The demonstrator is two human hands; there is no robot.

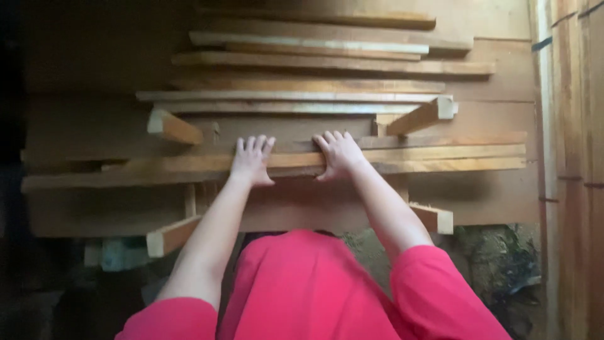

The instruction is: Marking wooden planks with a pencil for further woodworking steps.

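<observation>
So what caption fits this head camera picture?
Left hand and right hand rest flat on a long pale wooden plank atop stacked boards.

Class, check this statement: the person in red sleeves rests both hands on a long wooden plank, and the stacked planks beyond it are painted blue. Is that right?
Not quite. The head view shows the left hand and right hand on the long plank, and the sleeves are red, but the stacked planks beyond are bare brown wood, not painted blue.

Bright pink short-sleeved garment point(302, 289)
</observation>
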